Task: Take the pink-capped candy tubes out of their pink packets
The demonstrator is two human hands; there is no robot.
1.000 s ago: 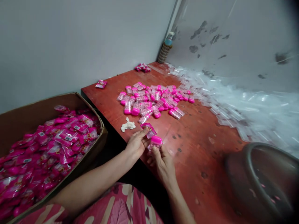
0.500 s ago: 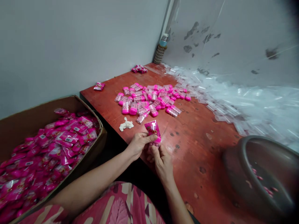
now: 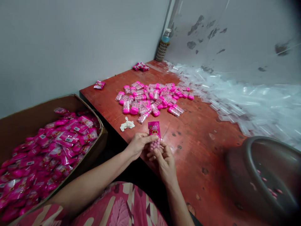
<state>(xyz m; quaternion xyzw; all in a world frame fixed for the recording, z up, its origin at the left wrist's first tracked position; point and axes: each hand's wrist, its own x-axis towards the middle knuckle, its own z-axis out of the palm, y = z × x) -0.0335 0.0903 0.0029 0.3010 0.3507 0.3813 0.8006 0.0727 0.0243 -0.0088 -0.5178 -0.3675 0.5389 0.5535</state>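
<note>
Above the table's near edge, my left hand point(image 3: 138, 146) pinches a printed pink wrapper sleeve point(image 3: 154, 127), its thumb across the lower part. The sleeve covers the upper part of a small clear candy container point(image 3: 154, 145), whose lower part shows round pink candies. My right hand point(image 3: 166, 164) is closed on the container's lower end, thumb in front and fingers behind. The container's cap is hidden. Beyond my hands lies a pile of similar pink-capped candy containers point(image 3: 148, 97) without sleeves. A crumpled white scrap point(image 3: 127, 124) lies just past my left hand.
At left stands a cardboard box point(image 3: 103, 133) of wrapped pink packs point(image 3: 68, 139). A grey tub point(image 3: 246, 157) holding a few pink candies is at right. Empty clear containers point(image 3: 235, 108) heap along the right wall. A bottle point(image 3: 166, 36) stands in the far corner.
The sleeve and container have turned more upright and face me more squarely. More candies show below the sleeve. My right fingers have shifted slightly around the container.
</note>
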